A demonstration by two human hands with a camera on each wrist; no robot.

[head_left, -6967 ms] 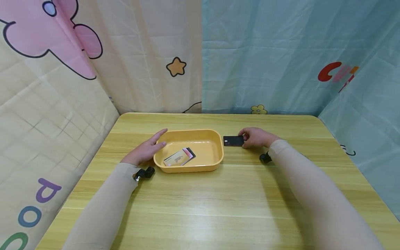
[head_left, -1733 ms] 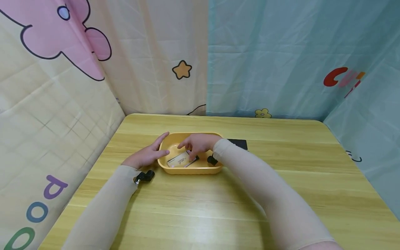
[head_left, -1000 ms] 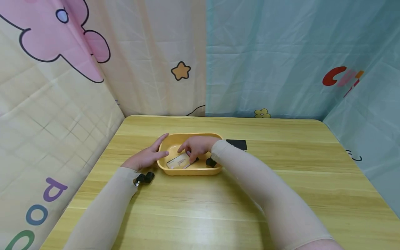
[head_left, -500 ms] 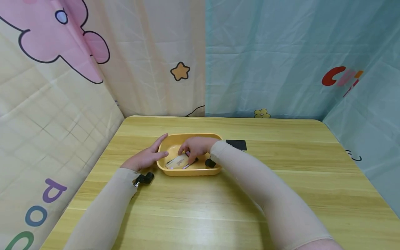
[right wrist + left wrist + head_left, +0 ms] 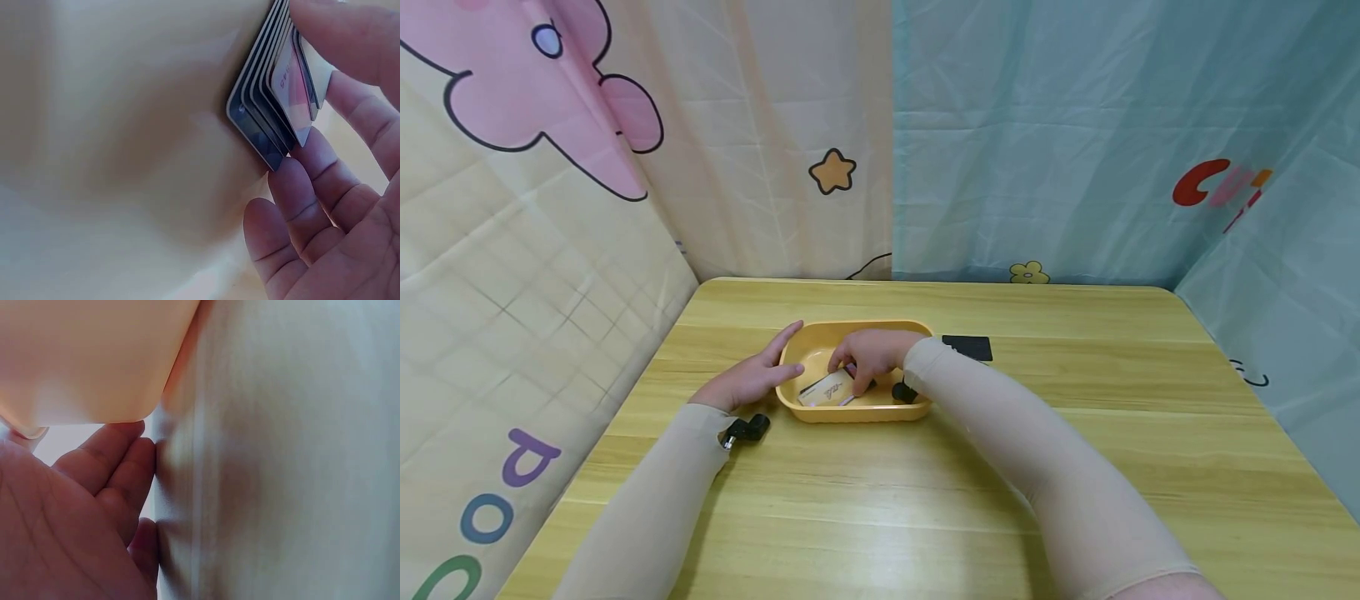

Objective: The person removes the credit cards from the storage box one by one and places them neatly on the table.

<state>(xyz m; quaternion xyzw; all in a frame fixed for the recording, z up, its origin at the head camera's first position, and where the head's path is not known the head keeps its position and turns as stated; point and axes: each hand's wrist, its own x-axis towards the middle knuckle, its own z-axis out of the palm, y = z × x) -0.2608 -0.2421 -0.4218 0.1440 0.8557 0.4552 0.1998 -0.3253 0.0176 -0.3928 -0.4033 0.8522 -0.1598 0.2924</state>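
We see a stack of thin, glossy cards [image 5: 275, 106] with rounded corners lying in the smooth yellow plastic tray [image 5: 880, 408], fanned at the edges — our right hand [image 5: 868, 354] reaches in and pinches them between thumb and fingers. Our left hand [image 5: 748, 377] rests flat and relaxed against the tray's left rim. One black card [image 5: 967, 347] lies on the wood-grain table [image 5: 1075, 400] just right of the tray, with open tabletop all around.

Tray [image 5: 917, 405]: plain yellow-orange. Top card of stack [image 5: 827, 389]: tan, with dark script. Lone card [image 5: 967, 347]: black. Bench [image 5: 1075, 433]: pale yellow wood grain. Sleeves [image 5: 647, 508]: beige. Backdrop curtains [image 5: 1037, 133]: cream and teal, cartoon-printed.
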